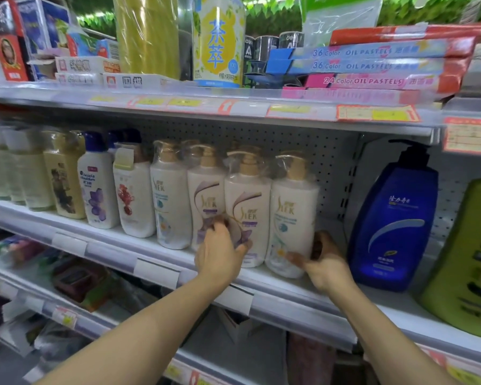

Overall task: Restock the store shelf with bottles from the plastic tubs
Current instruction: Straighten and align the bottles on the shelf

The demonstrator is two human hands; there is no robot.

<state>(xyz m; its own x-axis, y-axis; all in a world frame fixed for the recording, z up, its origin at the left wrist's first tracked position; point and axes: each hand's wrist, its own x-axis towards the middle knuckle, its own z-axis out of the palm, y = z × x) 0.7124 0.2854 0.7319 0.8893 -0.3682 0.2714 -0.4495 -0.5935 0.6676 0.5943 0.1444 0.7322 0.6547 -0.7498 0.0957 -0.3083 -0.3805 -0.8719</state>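
Both hands reach to the middle shelf [275, 284]: the left hand [220, 254] lies with fingers curled against the lower front of a white pump bottle with a purple label [246, 207], and the right hand [324, 262] grips the base of the white pump bottle with a teal label [292, 215] just beside it, thumb across the front and fingers wrapped round its right side. These two bottles stand upright at the right end of a row of four similar plastic-wrapped white bottles. Right of them, apart, stand a blue pump bottle [393, 226] and a green bottle [467, 262]. Farther left the row runs on with other shampoo bottles. Above, the top shelf carries oil pastel boxes [372, 65] and a tall yellow-labelled pack [218, 43].
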